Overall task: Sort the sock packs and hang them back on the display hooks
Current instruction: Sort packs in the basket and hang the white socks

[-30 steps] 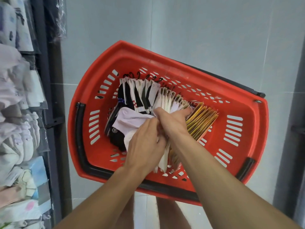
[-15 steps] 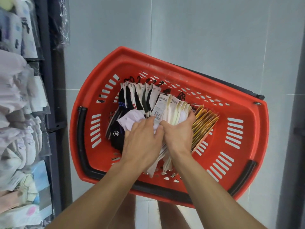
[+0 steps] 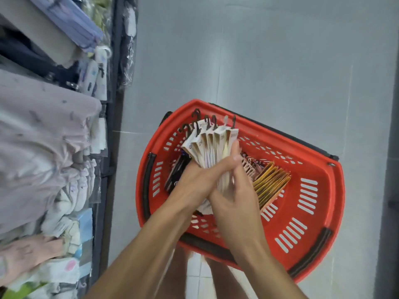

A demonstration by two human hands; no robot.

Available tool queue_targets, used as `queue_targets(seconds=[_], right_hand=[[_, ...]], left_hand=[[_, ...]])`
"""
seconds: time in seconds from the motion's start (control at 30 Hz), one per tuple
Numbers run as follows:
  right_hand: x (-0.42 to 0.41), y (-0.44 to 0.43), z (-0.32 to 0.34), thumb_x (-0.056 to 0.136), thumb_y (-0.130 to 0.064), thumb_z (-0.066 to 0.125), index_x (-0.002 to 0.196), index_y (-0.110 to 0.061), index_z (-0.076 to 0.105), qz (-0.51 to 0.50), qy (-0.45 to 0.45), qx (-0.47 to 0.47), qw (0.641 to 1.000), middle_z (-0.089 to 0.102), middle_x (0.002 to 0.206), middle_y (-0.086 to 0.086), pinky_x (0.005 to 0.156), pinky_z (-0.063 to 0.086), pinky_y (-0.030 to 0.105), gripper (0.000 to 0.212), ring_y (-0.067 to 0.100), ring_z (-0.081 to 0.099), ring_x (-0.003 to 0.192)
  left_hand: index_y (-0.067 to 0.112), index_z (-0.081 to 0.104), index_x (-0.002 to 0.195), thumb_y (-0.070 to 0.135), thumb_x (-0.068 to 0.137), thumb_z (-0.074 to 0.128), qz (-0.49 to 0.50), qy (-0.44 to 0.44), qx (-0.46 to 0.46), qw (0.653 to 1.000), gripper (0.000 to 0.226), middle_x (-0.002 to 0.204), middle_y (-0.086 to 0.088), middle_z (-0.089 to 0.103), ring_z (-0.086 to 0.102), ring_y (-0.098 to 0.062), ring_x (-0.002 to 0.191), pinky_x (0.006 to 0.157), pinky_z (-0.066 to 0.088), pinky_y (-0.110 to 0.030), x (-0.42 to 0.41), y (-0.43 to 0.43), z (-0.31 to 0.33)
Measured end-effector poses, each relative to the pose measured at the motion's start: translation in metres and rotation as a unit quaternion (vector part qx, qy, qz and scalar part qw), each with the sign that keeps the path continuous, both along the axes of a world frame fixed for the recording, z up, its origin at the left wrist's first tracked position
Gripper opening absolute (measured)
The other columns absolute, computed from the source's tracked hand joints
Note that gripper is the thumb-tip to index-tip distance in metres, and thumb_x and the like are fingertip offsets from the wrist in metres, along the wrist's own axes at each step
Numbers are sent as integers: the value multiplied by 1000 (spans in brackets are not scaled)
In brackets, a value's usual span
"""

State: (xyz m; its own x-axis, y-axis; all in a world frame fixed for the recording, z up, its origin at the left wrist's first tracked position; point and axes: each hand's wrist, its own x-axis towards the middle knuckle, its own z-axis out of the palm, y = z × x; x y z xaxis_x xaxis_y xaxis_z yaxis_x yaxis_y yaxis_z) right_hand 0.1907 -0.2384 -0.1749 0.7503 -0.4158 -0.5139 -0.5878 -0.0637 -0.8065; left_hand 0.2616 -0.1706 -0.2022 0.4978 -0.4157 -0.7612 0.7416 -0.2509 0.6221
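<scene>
A red plastic basket sits on the grey floor below me. Both hands hold one fanned bunch of white-carded sock packs with black hanger hooks, lifted above the basket's left half. My left hand grips the bunch from the left. From the right, my right hand wraps its lower part. Still lying in the basket are a row of yellow-carded packs and some dark packs, partly hidden by my hands.
A display rack full of hanging pale socks and garments runs down the left side. Grey tiled floor surrounds the basket. A dark vertical edge stands at the far right. My legs show under the arms.
The white-carded bunch has been gathered and lifted out of the basket, hooks upward. The view has tilted up and left, so the rack fills more of the frame.
</scene>
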Motion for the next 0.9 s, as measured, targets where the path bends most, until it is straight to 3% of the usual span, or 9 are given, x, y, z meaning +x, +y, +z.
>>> queue_targets(seconds=[0.13,0.27,0.33,0.4,0.5,0.57,0.73,0.8,0.9], right_hand=[[35,13,80,85,-38,53,144,-61,21,37,-73,20,996,30,151,-37,117,33,35,71,-11,26,141],[78,23,179,93,-5,63,123,-42,63,0,-175,39,984,66,119,-31,82,53,12,47,-9,63,108],[103,28,239,88,0,66,109,-35,70,-9,-215,40,976,74,105,-19,74,57,19,40,3,71,97],[127,36,306,83,-8,73,102,-31,72,-8,-255,51,966,77,97,-9,74,59,32,29,11,73,90],[156,59,414,64,-31,84,98,-38,74,55,-314,64,946,76,88,-8,61,55,17,35,6,70,71],[168,82,482,54,-30,93,96,-42,74,115,-341,66,931,76,86,-9,57,54,13,48,4,68,66],[182,145,629,43,-34,94,92,-38,73,241,-407,94,876,78,85,-7,57,56,20,54,8,71,68],[181,172,681,48,-42,79,92,-36,73,271,-430,134,851,78,84,-5,56,55,19,45,8,71,66],[175,213,741,47,-37,77,87,-35,74,295,-474,174,812,78,80,-5,52,53,14,40,4,68,58]], left_hand=[[31,74,112,49,74,76,100,-26,-46,994,43,111,0,76,72,-19,105,95,55,-44,40,29,79],[24,75,112,48,76,74,184,-66,-106,975,43,112,-10,75,72,-27,104,91,57,-46,80,63,187],[24,74,114,47,79,73,215,-85,-152,961,42,116,-9,74,72,-25,105,83,59,-36,94,83,254],[25,72,119,49,78,74,235,-113,-165,951,47,119,-8,73,71,-24,108,84,59,-35,102,104,326],[26,66,126,58,55,88,277,-162,-148,936,81,120,-7,73,71,-27,108,90,57,-45,105,137,432],[27,64,128,57,48,91,302,-197,-151,920,89,119,-7,73,71,-27,108,86,59,-42,100,161,503],[32,72,115,49,48,92,331,-308,-154,879,72,116,-5,75,72,-23,106,88,58,-42,76,228,657],[33,76,106,41,49,86,356,-320,-164,862,58,112,-5,76,73,-21,103,91,55,-43,58,257,708],[7,81,86,15,64,75,384,-390,-108,830,24,82,-15,78,77,-17,69,61,58,-25,35,288,771]])
